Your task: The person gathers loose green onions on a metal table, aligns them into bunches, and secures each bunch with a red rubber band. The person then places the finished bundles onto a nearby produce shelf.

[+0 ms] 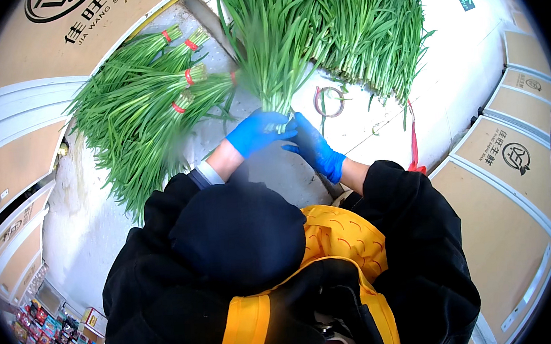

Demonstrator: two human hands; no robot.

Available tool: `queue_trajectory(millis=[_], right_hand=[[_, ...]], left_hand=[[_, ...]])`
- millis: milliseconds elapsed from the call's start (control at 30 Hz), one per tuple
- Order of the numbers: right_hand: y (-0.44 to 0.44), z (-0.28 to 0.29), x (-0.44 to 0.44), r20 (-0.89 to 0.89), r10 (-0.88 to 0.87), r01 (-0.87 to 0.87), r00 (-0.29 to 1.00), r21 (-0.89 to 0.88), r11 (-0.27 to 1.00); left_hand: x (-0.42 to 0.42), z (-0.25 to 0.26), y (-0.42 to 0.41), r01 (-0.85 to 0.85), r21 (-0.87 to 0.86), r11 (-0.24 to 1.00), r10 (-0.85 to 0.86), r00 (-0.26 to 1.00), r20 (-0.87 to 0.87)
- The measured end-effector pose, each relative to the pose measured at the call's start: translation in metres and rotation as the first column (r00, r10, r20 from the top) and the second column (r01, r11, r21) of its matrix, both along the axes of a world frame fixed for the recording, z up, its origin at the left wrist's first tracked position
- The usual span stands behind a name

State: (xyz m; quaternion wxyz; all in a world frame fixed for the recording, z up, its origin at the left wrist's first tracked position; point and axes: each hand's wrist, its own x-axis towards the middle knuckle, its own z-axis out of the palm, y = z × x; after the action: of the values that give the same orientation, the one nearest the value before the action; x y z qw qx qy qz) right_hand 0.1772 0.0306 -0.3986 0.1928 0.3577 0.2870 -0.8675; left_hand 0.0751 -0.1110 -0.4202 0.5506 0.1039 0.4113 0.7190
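Observation:
My left hand [259, 131], in a blue glove, is closed around the pale stem ends of a loose bunch of garlic chives [273, 66]. Its leaves fan out away from me. My right hand [316, 145], also gloved in blue, is beside those stem ends with its fingers apart. I see nothing held in it, and its fingertips meet or nearly meet the left fingers. Several bundles of chives [141, 95], bound near the cut ends with red bands [189, 77], lie to the left. A roll of tape [329, 102] lies beyond my right hand.
A large heap of loose chives [366, 31] lies at the far right on the pale surface. A red strip [413, 138] hangs near it. Tan panels with white frames [495, 166] stand right, and more panels [16, 166] left. Colourful packets [57, 336] fill the lower left corner.

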Motion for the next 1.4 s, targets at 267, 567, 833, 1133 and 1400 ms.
queue_trajectory(millis=[267,567,833,1133,1400], right_hand=[[0.02,0.011,-0.021,0.059,0.263,-0.231,0.963,0.682,0.694],[0.07,0.017,-0.003,0.133,0.726,-0.418,0.675,0.88,0.228],[-0.016,-0.018,-0.062,-0.082,-0.032,0.036,0.996,0.053,0.998],[0.031,0.041,-0.077,-0.254,0.088,-0.111,0.963,-0.078,0.991],[0.045,0.027,-0.069,-0.256,0.335,-0.409,0.907,-0.334,0.849]], left_hand=[[-0.008,0.025,0.012,0.043,-0.228,0.973,0.038,0.94,0.34],[-0.005,0.004,0.01,-0.022,-0.305,0.952,0.035,0.999,0.036],[-0.003,0.037,0.017,-0.114,-0.754,0.647,-0.648,0.441,-0.622],[-0.064,0.04,-0.008,-0.036,-0.266,0.963,-0.113,0.843,-0.526],[-0.059,0.018,0.044,-0.196,0.034,0.98,0.15,0.84,0.521]])
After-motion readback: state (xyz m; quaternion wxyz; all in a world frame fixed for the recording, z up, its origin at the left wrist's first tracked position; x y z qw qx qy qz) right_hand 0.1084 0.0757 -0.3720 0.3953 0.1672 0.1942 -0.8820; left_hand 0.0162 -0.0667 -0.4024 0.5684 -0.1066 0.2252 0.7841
